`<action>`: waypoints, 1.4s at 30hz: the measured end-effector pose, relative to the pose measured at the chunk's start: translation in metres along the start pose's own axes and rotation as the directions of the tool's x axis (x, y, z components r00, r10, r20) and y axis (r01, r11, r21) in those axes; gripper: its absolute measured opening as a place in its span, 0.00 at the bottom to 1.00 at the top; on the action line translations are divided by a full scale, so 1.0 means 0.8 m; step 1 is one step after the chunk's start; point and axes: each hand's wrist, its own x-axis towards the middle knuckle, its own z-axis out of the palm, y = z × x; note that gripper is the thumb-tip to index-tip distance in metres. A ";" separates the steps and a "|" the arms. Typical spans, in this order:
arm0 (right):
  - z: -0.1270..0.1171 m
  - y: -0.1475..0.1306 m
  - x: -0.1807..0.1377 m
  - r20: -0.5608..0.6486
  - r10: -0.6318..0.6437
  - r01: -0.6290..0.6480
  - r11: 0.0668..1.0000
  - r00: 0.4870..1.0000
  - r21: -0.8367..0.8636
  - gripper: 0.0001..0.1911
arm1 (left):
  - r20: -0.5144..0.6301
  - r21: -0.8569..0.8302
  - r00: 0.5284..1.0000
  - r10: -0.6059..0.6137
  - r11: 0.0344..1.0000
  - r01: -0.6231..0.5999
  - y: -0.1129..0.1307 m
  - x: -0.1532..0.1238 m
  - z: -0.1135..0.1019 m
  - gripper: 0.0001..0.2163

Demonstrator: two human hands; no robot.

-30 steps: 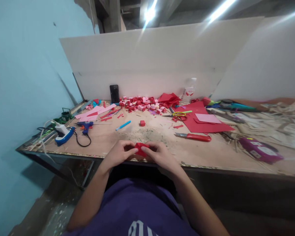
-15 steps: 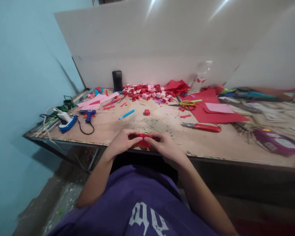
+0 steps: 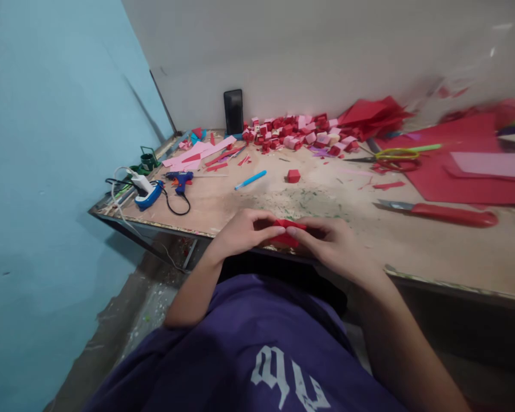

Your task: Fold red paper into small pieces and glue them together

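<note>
Between my two hands, at the front edge of the table, is a piece of red paper (image 3: 288, 236). My left hand (image 3: 245, 232) pinches its left side with thumb and fingers. On the other side my right hand (image 3: 328, 240) grips it the same way, the two thumbs almost meeting at the middle. My fingers cover much of the paper, so its folds are hard to make out. Just beyond my hands stands a small red paper cube (image 3: 293, 175), and to its left lies a blue pen (image 3: 251, 180).
A heap of red and pink paper cubes (image 3: 300, 133) lies at the back beside an upright phone (image 3: 233, 112). Rightward are yellow-handled scissors (image 3: 395, 155), a red-handled knife (image 3: 450, 214) and red sheets (image 3: 446, 180). Leftward are a blue glue gun (image 3: 180, 181) and a power strip (image 3: 149, 196).
The whole view has shifted, so the table and my hands appear farther right. Both hands keep their hold on the red paper, with little visible change in grip.
</note>
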 end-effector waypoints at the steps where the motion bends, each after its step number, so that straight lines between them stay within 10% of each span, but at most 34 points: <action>1: 0.000 -0.001 0.000 -0.009 0.000 0.000 1.000 1.000 -0.003 0.19 | -0.001 0.000 1.000 -0.003 1.000 0.003 0.000 0.000 0.000 0.13; 31: 0.004 -0.003 -0.001 -0.101 0.001 -0.002 1.000 0.995 -0.013 0.16 | -0.001 0.062 0.998 0.061 0.996 -0.061 0.001 0.002 -0.004 0.11; 42: 0.001 -0.014 -0.008 -0.141 0.131 -0.088 0.957 0.981 0.275 0.17 | -0.161 -0.073 0.987 0.023 0.997 -0.035 -0.003 0.002 0.009 0.10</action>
